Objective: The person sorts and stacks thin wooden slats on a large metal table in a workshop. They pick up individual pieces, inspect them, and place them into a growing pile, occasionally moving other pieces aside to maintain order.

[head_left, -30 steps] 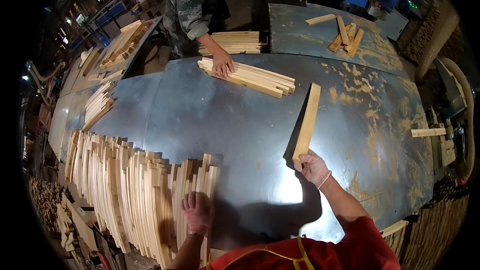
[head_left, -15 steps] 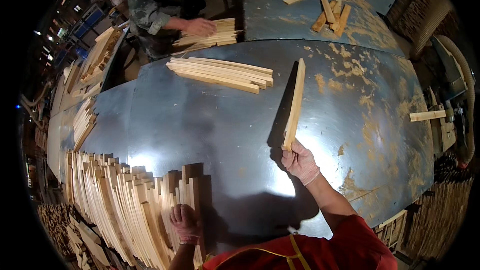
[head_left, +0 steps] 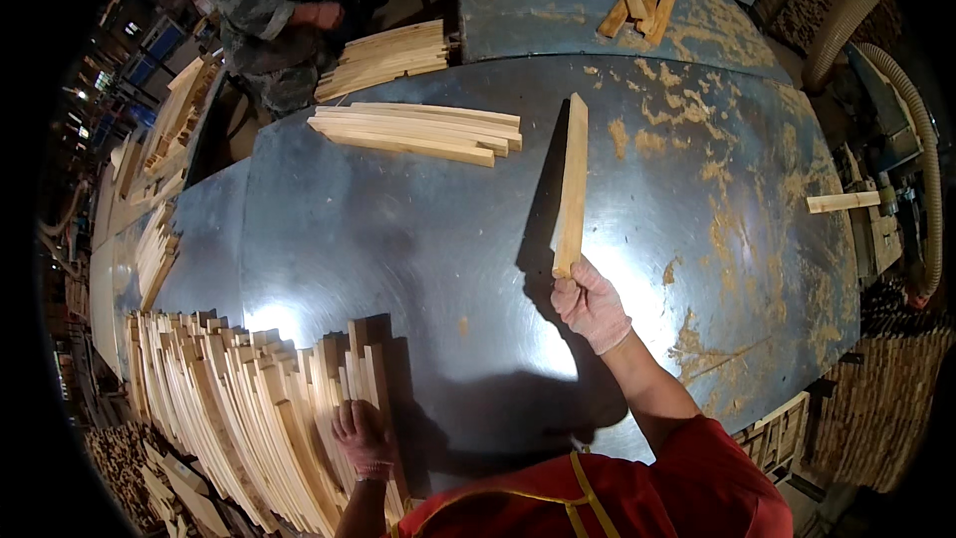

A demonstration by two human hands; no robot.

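Observation:
My right hand [head_left: 592,307], in a pale pinkish work glove, is closed round the near end of a wooden strip [head_left: 572,184]. The strip points away from me over the metal table, tilted slightly, with its dark shadow to the left. At the lower left, my gloved left hand [head_left: 362,436] lies on the right side of a big row of wooden strips [head_left: 224,399]. Its fingers are bent over a strip there; the thumb is hard to make out.
A small pile of strips [head_left: 418,134] lies across the metal table [head_left: 428,239]. Beyond it are another person's sleeve [head_left: 254,5] and a second pile [head_left: 388,55]. Short wood pieces [head_left: 642,5] rest at the far right. Sawdust patches [head_left: 717,179] and a ribbed hose [head_left: 926,179] are on the right.
The other person's hand has drawn back left from the far pile. My view has shifted slightly, while my right hand still holds the strip and my left stays on the row.

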